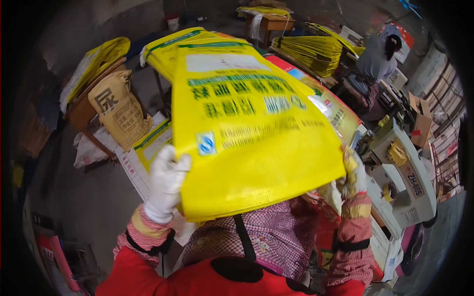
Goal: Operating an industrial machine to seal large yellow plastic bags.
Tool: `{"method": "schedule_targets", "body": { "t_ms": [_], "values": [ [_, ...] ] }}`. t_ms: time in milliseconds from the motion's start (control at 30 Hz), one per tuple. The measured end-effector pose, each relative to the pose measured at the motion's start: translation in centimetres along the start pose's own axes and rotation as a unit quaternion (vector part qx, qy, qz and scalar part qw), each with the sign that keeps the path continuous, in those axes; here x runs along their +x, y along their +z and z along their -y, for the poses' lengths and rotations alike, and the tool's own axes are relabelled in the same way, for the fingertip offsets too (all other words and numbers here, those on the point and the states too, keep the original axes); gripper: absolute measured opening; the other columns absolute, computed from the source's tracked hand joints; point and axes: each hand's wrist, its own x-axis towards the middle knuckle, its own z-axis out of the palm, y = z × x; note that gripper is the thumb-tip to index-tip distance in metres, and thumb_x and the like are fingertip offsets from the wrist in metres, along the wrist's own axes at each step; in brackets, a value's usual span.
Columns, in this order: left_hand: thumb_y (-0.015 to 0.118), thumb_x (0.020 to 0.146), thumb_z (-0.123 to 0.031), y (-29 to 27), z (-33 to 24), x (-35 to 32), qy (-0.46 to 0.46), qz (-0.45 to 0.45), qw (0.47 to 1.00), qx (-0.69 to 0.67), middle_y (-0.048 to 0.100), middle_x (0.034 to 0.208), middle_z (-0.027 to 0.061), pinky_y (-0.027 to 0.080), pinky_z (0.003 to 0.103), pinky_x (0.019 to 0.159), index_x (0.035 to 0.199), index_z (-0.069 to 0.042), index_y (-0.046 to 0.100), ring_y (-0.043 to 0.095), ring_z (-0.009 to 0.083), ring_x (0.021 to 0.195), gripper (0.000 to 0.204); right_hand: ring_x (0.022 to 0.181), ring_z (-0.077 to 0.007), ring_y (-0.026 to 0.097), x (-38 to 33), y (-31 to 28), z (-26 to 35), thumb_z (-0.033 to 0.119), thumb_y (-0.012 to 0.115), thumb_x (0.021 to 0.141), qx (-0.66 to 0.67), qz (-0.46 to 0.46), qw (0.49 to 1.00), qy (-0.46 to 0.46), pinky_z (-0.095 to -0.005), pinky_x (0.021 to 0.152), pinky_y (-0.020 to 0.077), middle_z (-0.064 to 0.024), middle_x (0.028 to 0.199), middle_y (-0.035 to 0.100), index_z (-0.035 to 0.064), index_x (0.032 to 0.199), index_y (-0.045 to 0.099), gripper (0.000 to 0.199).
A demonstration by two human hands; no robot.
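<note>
A large yellow woven bag [266,167] with green print is stretched out in front of me, its near edge above my lap. My left hand [167,183], in a white glove, is closed on the bag's left edge near the lower corner. At the opposite corner my right hand [354,172], in a gloved and stained covering, grips the right edge; its fingers are partly hidden by the bag. Behind it lie more yellow bags [160,52], and a red and yellow printed bag [340,111] shows to the right.
An industrial sewing machine [402,172] stands close on my right. A brown sack [121,108] leans by a table with folded yellow bags [101,64] at left. A fanned stack of yellow bags [313,53] lies farther back, near a seated person [377,61].
</note>
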Motion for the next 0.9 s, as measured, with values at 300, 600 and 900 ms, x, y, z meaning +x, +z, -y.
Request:
{"method": "schedule_targets", "body": {
  "t_ms": [300,600,900],
  "values": [
    [0.050,0.091,-0.007,-13.8,-0.7,0.7,0.223,-0.250,0.938,0.094,0.056,0.082,0.0020,0.044,0.021,0.067,0.084,-0.004,0.048,0.052,0.0068,0.073,0.008,0.054,-0.0117,0.050,8.7,21.4,-3.2,0.026,0.059,0.081,-0.286,0.171,0.942,-0.033,-0.0255,0.048,0.0420,-0.0018,0.078,0.061,0.0131,0.101,0.067,0.025],
    [0.049,0.091,-0.009,-22.8,15.6,-3.8,-0.044,-0.320,0.946,-0.035,0.057,0.084,0.0043,0.050,0.027,0.063,0.089,-0.005,0.047,0.057,0.0112,0.072,0.004,0.090,-0.0311,0.062,6.6,33.4,-15.7,0.016,0.043,0.088,-0.748,0.212,0.575,-0.254,-0.0385,0.071,0.0520,-0.0155,0.095,0.060,0.0094,0.100,0.058,0.020],
    [0.047,0.090,-0.007,-20.9,21.1,-6.3,-0.285,-0.288,0.914,0.002,0.060,0.089,0.0042,0.049,0.025,0.067,0.103,-0.002,0.053,0.058,0.0127,0.075,0.015,0.083,-0.0304,0.062,11.8,25.1,-25.5,0.010,0.045,0.086,-0.647,0.280,0.707,-0.062,-0.0387,0.064,0.0511,-0.0143,0.101,0.061,0.0046,0.097,0.060,0.019]
  ]
}}
